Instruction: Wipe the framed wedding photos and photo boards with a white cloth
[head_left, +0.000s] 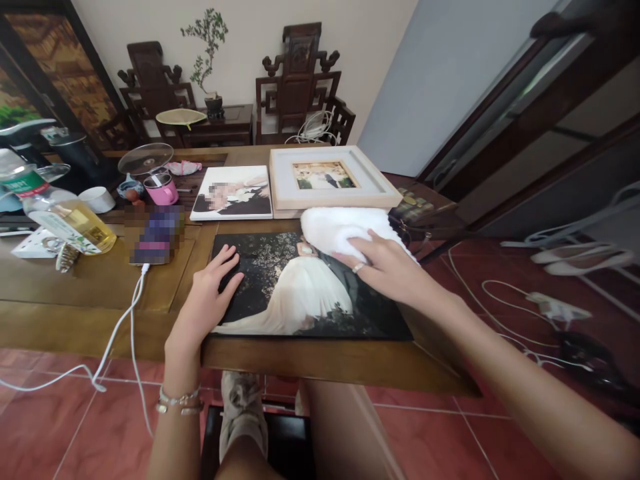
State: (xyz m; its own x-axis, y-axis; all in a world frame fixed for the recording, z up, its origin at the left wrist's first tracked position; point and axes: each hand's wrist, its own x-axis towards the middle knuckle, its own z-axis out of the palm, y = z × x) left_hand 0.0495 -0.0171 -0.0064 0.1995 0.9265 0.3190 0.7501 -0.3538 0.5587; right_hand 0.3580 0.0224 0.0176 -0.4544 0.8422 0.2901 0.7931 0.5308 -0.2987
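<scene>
A dark, glossy photo print (310, 293) showing a white wedding gown lies flat at the front of the wooden table. My left hand (210, 290) rests on its left edge, fingers spread. In my right hand (377, 267) a white fluffy cloth (327, 227) is bunched; it lies over the print's upper right part and hides what is beneath. Just behind the print are a smaller white-edged photo panel (233, 193) and a pale wooden picture frame (337, 177) holding a small photo.
On the table's left stand a bottle of yellow liquid (70, 213), a pink mug (161, 190), a white cup (97, 199) and a phone (155, 237) with a white charging cable (133, 307). Cords and a power strip (557, 307) lie on the red tiled floor at right.
</scene>
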